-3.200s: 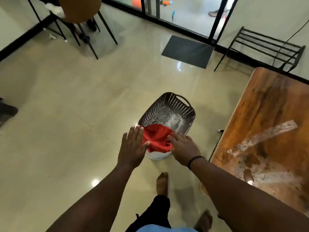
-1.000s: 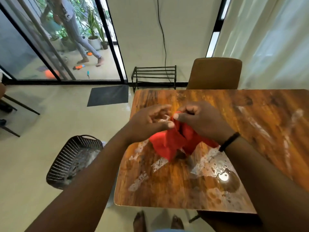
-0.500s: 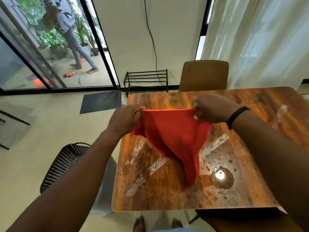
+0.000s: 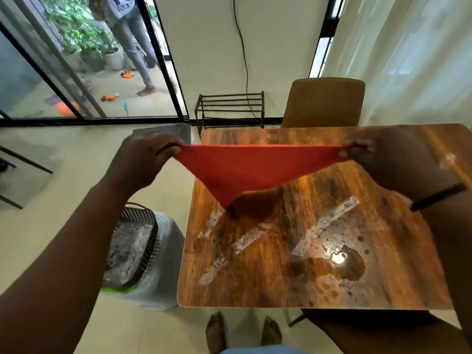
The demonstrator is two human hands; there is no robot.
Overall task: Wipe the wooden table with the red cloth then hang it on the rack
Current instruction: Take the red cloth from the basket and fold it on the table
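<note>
Above wooden table (image 4: 281,264), red cloth (image 4: 250,169) between grips

Bright daylight, glare on the wet table (image 4: 339,259), motion blur, wide-angle edge distortion.

The cloth (image 4: 245,172) is hanging in the air over the far part of the surface (image 4: 293,284). The left hand (image 4: 143,159) is pinching its left corner, out past the surface's left edge. The right hand (image 4: 378,154) is pinching its right corner, above the surface. A puddle (image 4: 350,264) is sitting on the surface, near the right. A basket (image 4: 132,244) is sitting on the floor, left of the surface. A chair (image 4: 324,103) is standing behind the surface. A rack (image 4: 229,108) is standing left of the chair, by the wall.
</note>
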